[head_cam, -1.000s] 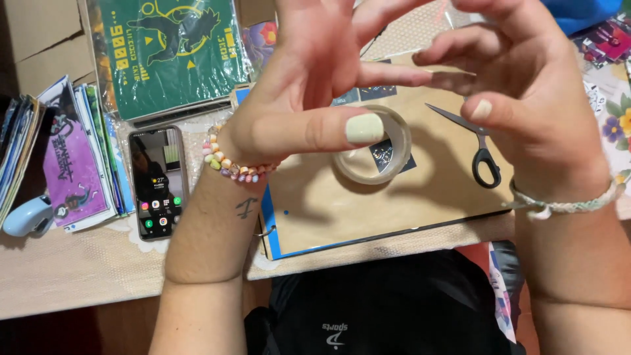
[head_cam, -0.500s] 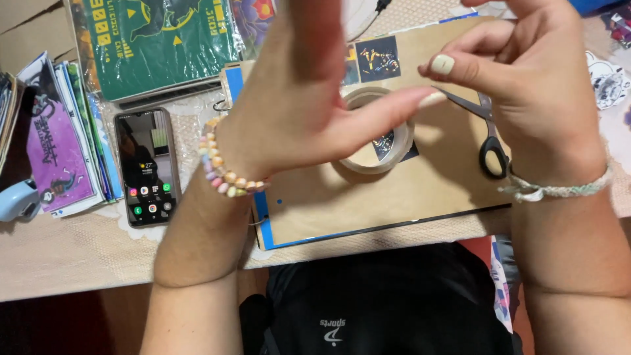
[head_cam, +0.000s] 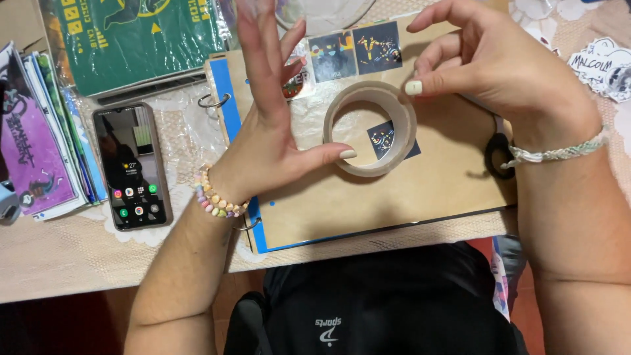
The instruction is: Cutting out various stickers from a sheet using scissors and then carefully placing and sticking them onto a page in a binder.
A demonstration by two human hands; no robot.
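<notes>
- Left hand (head_cam: 269, 138): open, fingers spread & pointing up/away, palm facing right; thumb stretched out sideways w/ its pale-painted tip at the near-left rim of the roll of clear sticky tape (head_cam: 370, 128). Holds nothing. Pastel bead bracelet (head_cam: 213, 197) on the wrist.
- Right hand (head_cam: 499, 66): loosely curled, fingers apart, hovering just right of & above the tape roll; thumb tip w/ pale nail sits at the roll's upper-right rim. Can't tell if it truly touches. Pinches nothing. Braided pale cord bracelet (head_cam: 559, 152) on the wrist.
- Tape roll lies flat on the brown cardboard ring-binder cover (head_cam: 394, 190), about mid-cover, between both hands. A small dark square sticker (head_cam: 384, 139) shows partly through the roll's hole.
- More dark picture stickers (head_cam: 355, 49) in a row on the cover's far edge, above the roll.
- Black scissors handle (head_cam: 494, 154) on the cover, mostly hidden under the right wrist.
- Binder has a blue spine edge & metal rings (head_cam: 213, 100) on its left side; it rests on the counter (head_cam: 66, 256), covered w/ a pale lacy cloth.
- Black smartphone (head_cam: 133, 165), screen lit, lies face up left of the binder, well apart from the left hand.
- Green printed item in clear plastic sleeve (head_cam: 138, 39) at far left; purple-covered booklets (head_cam: 33, 158) stacked at the left edge.
- Person's dark shirt visible at the bottom.
</notes>
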